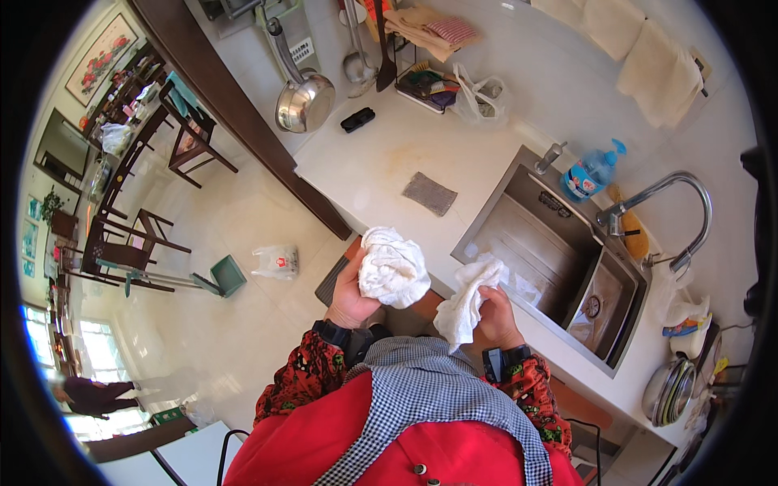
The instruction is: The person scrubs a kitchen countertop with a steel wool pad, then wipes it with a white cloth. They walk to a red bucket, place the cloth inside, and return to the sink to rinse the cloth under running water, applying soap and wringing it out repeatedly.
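Note:
My left hand (354, 291) holds a bunched white cloth (394, 267) in front of the counter edge. In my right hand (498, 314) is a second white cloth (465, 304), crumpled and hanging down beside the sink's near edge. The two cloths are apart. A grey-brown scouring pad (430, 194) lies flat on the white counter (364, 176), beyond both hands. Right of it is a stainless steel sink (535, 255) with a large and a small basin. A blue pump bottle (588, 175) stands behind the sink, near the curved metal faucet (699, 182).
A steel saucepan (306, 100) and ladles (358, 64) hang at the back wall. On the counter are a black object (357, 120), a plastic bag (484, 100) and stacked bowls (668, 392) at right. A green dustpan (228, 276) stands on the floor; another person (100, 395) is far left.

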`<state>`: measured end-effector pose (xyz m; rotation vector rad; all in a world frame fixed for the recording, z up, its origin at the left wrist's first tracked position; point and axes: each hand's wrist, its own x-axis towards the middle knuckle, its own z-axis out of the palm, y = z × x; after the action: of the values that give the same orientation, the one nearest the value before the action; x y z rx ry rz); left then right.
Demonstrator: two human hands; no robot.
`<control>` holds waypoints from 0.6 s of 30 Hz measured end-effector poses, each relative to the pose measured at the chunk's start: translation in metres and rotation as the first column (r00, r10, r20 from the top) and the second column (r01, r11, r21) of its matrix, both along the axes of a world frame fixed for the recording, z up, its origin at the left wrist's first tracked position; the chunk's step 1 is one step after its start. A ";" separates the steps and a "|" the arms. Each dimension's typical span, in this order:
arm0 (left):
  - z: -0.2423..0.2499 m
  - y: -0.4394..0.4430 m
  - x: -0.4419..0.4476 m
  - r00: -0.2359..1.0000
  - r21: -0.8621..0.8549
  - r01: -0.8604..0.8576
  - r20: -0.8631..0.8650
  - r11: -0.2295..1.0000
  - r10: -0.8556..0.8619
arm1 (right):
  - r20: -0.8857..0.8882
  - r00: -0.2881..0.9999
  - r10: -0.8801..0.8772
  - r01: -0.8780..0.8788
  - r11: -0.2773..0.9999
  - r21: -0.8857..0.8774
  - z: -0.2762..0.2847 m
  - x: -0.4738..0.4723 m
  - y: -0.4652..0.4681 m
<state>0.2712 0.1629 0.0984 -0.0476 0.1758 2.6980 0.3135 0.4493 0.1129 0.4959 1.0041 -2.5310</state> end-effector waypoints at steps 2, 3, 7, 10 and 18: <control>0.008 -0.011 0.002 0.998 -0.045 0.057 -0.038 0.997 -0.059 | -0.016 0.997 0.078 -0.078 0.997 -0.027 -0.015 -0.002 -0.018; 0.012 -0.017 0.002 0.991 0.001 0.101 -0.086 0.995 -0.101 | -0.007 0.994 0.113 -0.114 0.993 -0.027 -0.023 -0.004 -0.031; 0.036 -0.047 -0.002 0.951 -0.590 0.211 -0.059 0.779 -0.302 | -0.015 0.977 0.214 -0.213 0.962 -0.173 -0.040 -0.017 -0.097; 0.043 -0.077 -0.011 0.894 -0.721 0.277 -0.049 0.636 -0.445 | -0.061 0.979 0.193 -0.200 0.967 -0.156 -0.038 -0.021 -0.126; 0.000 -0.114 -0.040 0.736 -0.960 -0.279 -0.233 0.029 -0.636 | -0.089 0.992 -0.085 0.083 0.996 -0.035 -0.050 0.015 -0.134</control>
<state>0.2315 0.0493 0.0984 0.4819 2.1331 1.5027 0.3289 0.3158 0.0631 0.4270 0.9932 -2.6607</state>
